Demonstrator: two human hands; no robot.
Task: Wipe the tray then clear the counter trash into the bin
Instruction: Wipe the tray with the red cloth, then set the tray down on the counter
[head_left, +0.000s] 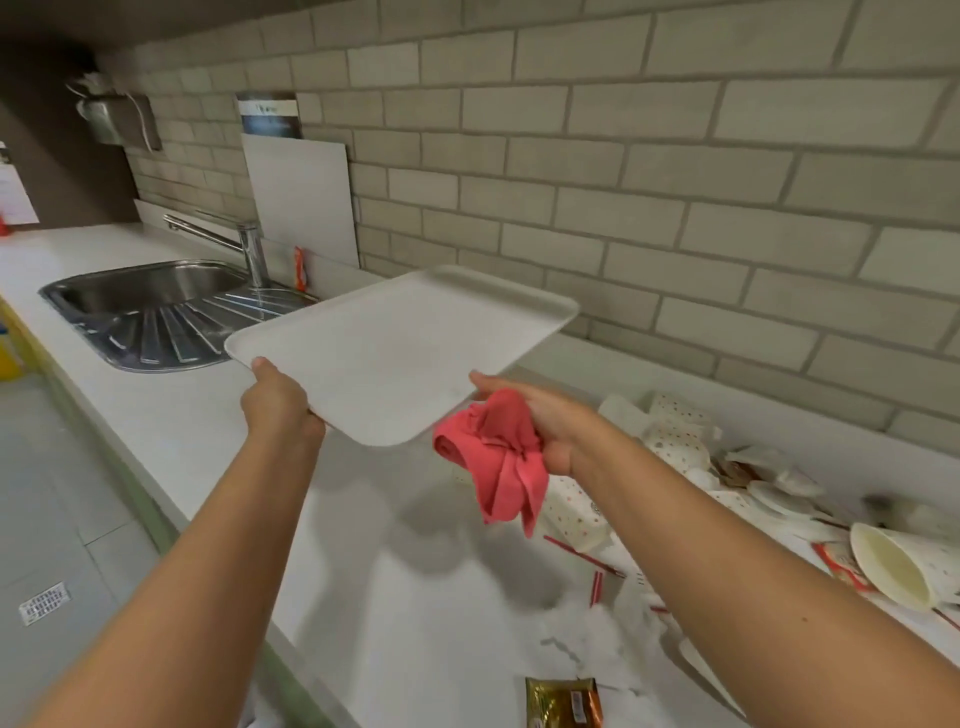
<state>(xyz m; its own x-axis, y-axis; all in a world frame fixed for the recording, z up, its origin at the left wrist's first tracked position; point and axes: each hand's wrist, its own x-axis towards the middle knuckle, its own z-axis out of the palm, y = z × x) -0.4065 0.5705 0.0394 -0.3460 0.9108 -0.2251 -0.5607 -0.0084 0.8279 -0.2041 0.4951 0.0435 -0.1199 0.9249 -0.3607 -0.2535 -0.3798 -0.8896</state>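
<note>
A white rectangular tray is held in the air above the counter, tilted slightly. My left hand grips its near left edge, thumb on top. My right hand holds the tray's near right edge and also clutches a crumpled pink cloth, which hangs below the tray. Trash lies on the counter to the right: spotted paper cups, a tipped cup, red straws, crumpled napkins and a gold wrapper. No bin is in view.
A white counter runs along a brick-tiled wall. A steel sink with drainboard and tap is set in it at the left. A white board leans on the wall behind the tap. Tiled floor lies at the lower left.
</note>
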